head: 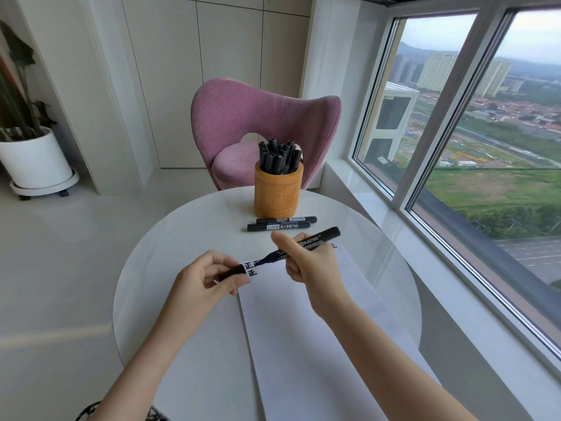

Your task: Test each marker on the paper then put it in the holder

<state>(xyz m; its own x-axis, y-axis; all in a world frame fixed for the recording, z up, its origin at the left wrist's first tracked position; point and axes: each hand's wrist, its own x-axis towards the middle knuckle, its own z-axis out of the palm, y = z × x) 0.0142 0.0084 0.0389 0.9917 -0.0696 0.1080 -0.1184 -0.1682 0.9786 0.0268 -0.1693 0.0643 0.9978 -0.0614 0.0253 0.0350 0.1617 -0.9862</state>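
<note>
- Big window is seen along the right side, w/ city view outside.
- Round white table is set at centre; pink chair is placed just beyond its far edge.
- White paper, two overlapping sheets, is laid from the table's middle to the near edge.
- White plant pot is seen far left on the floor.
- Wooden holder is stood upright at the table's far side, packed w/ black markers.
- Right hand is held over the paper's far end, fingers & thumb pinched round an uncapped marker; the tip is pointed left & down. Tip contact w/ paper can't be told.
- Left hand is held at the paper's far-left corner, fingers curled, the black cap pinched in them, just left of the tip.
- Two capped markers are laid side by side btwn holder & paper.
- Black written marks are seen on the paper's far edge, beside the cap.
</note>
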